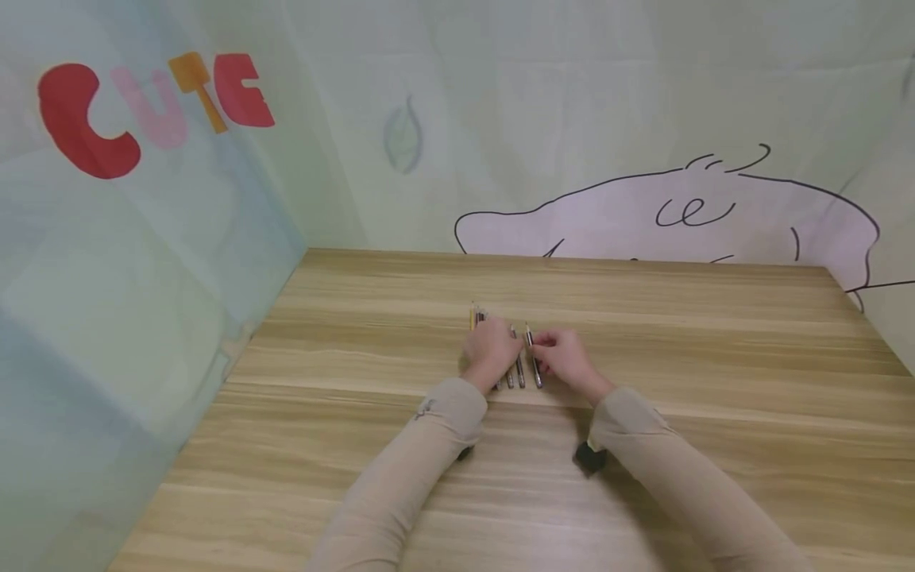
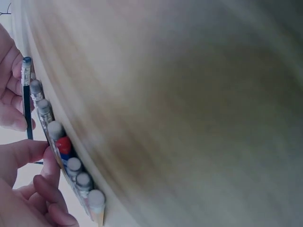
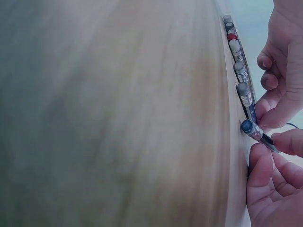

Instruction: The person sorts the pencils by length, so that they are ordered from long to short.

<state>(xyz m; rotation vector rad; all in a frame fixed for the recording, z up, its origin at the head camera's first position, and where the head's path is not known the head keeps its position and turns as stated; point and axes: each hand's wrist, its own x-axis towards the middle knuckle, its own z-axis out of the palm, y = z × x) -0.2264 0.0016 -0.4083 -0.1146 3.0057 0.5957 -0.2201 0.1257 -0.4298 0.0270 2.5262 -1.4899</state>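
Several pencils lie side by side on the wooden table (image 1: 400, 318), their eraser ends toward the person. My right hand (image 1: 568, 357) pinches a dark pencil (image 1: 533, 357) with a blue eraser (image 3: 246, 126) between thumb and fingertips, at the right end of the row. My left hand (image 1: 492, 345) reaches over the row, covering the middle of several pencils. Its thumb and forefinger pinch a dark pencil (image 3: 245, 94) with a grey eraser, just left of the right hand's one. Among the others are a red-ended pencil (image 2: 63, 145) and a yellow pencil (image 1: 472, 316) at the far left.
Behind the table hangs a pale backdrop (image 1: 372, 159) with a line drawing and coloured letters. Black wrist-camera parts (image 1: 589, 458) hang beneath the sleeves. The table's left edge runs along the side cloth (image 1: 143, 318).
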